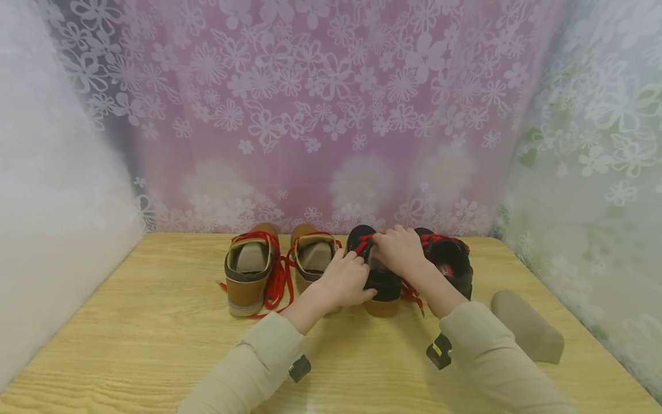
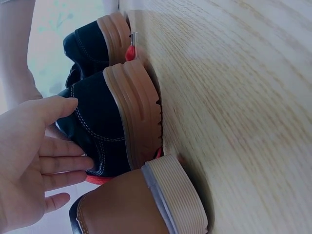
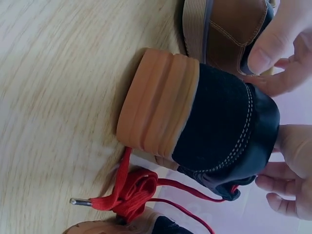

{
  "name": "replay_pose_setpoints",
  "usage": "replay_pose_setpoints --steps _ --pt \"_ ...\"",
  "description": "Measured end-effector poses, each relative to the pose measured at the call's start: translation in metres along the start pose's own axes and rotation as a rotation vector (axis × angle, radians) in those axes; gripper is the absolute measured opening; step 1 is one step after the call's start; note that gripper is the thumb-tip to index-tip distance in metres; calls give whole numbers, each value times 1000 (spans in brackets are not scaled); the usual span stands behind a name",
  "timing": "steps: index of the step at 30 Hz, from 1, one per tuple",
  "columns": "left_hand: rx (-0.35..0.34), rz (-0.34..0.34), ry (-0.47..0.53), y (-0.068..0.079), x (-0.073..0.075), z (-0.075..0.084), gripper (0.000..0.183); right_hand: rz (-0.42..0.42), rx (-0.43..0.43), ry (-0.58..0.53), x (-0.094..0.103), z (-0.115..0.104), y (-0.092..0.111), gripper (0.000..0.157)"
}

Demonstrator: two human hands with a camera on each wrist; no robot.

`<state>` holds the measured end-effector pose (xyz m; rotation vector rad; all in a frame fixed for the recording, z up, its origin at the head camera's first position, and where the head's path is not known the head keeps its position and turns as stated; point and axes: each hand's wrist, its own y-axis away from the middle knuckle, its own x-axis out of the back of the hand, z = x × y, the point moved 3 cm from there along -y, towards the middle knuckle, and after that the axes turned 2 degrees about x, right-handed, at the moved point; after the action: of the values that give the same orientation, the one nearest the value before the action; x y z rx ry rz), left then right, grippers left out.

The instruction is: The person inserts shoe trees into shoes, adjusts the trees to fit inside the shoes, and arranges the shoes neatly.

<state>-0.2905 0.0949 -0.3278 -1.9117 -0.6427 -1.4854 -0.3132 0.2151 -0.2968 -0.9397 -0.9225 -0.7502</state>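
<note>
Four shoes with red laces stand in a row, heels toward me. My left hand [image 1: 345,280] lies along the left side of a black shoe [image 1: 384,284], its fingers extended and its thumb near the heel collar. Over the front of that shoe's opening bends my right hand [image 1: 399,248], near the red laces [image 1: 362,244]. In the right wrist view its curled fingers [image 3: 280,183] are at the far side of the collar; what they hold is hidden. A greyish surface shows inside the black shoe, partly covered by my hands.
The left tan shoe [image 1: 245,294] and its mate [image 1: 305,273] hold beige foot-shaped inserts. Another black shoe [image 1: 455,267] stands right of my right hand. A loose beige insert [image 1: 527,328] lies on the wooden table [image 1: 129,345]. A pink flowered curtain [image 1: 310,115] hangs behind.
</note>
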Motion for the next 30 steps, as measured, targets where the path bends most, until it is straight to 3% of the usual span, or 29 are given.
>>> replay_pose_setpoints --steps 7,22,30 --pt "-4 9 -8 2 0 1 46 11 -68 -15 -3 -1 -1 27" --pt "-4 11 -12 1 0 -1 45 -82 -187 -74 -2 -8 -8 17" --pt "-9 21 -9 1 1 -1 44 -87 -230 -71 -2 -9 -10 15"
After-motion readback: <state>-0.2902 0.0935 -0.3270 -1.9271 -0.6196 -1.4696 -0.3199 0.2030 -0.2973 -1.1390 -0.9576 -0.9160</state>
